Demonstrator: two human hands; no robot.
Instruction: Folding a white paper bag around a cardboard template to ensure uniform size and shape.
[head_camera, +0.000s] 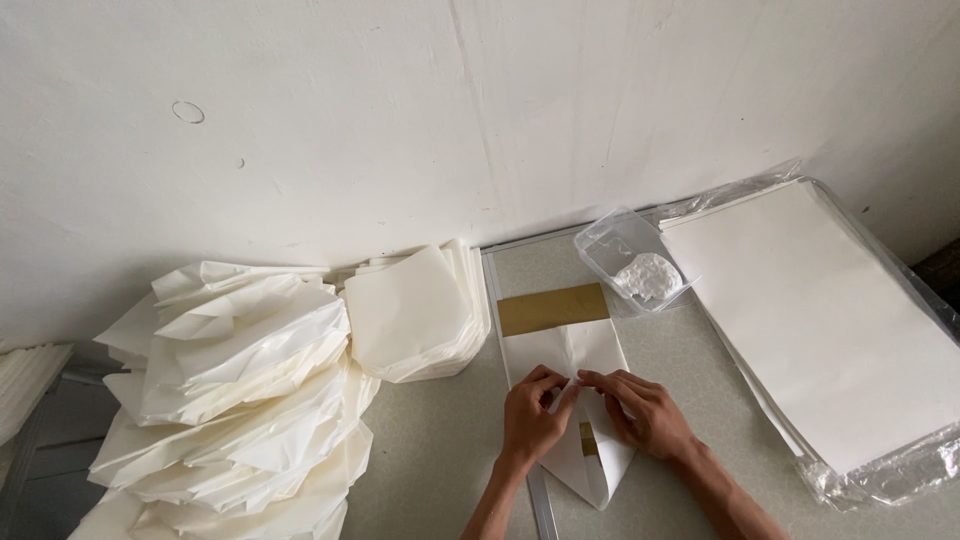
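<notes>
A white paper sheet (562, 350) with a gold band (553, 308) at its far end lies folded on the grey table (440, 440). Its near end tapers to a point by the table's front. My left hand (530, 418) and my right hand (645, 410) rest side by side on the paper's middle. Fingertips of both hands pinch a fold of the paper where its flaps meet. A small gold patch (587, 438) shows between my wrists.
A tall heap of folded white paper pieces (240, 400) fills the left side, with a smaller pile (415, 312) beside it. A clear plastic tub (632, 262) holding white paste stands at the back. A stack of white sheets in clear wrap (830, 320) lies right.
</notes>
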